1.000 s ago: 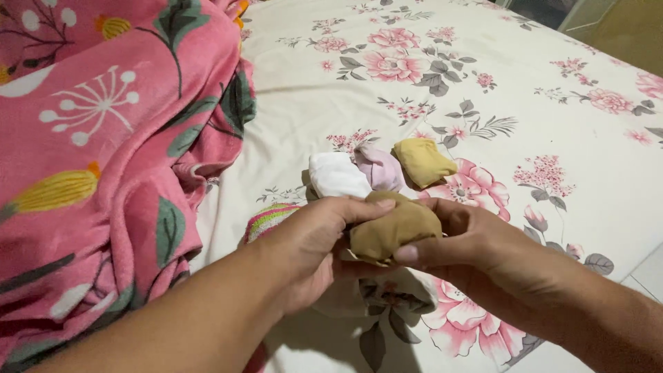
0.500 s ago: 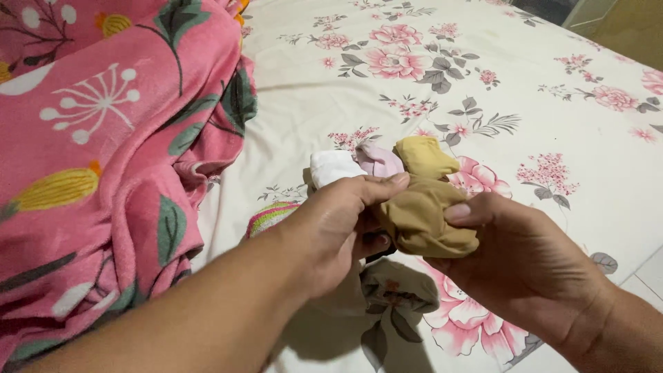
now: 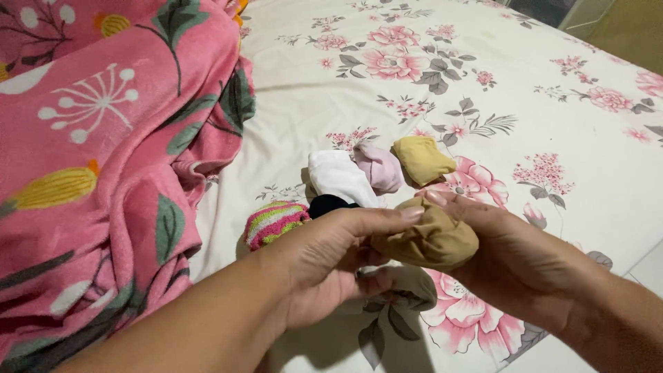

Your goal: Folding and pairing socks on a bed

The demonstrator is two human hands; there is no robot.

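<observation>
Both hands hold a rolled tan sock ball [image 3: 429,238] just above the bed. My left hand [image 3: 331,262] pinches its left side with thumb and fingers. My right hand [image 3: 514,266] cups it from the right and below. Behind them on the floral sheet [image 3: 387,90] lie other rolled socks in a cluster: a white one [image 3: 340,177], a pale pink one [image 3: 379,166], a mustard yellow one [image 3: 421,159], a black one [image 3: 324,205] partly hidden, and a pink and green striped one [image 3: 275,221].
A pink fleece blanket [image 3: 97,159] with leaf and flower prints is heaped over the left side of the bed. The bed's edge runs along the lower right, with floor [image 3: 649,269] beyond it.
The tan sock hung loosely stretched between my hands half a second ago; now it is gathered into a tight ball, and both hands have dropped slightly toward me.
</observation>
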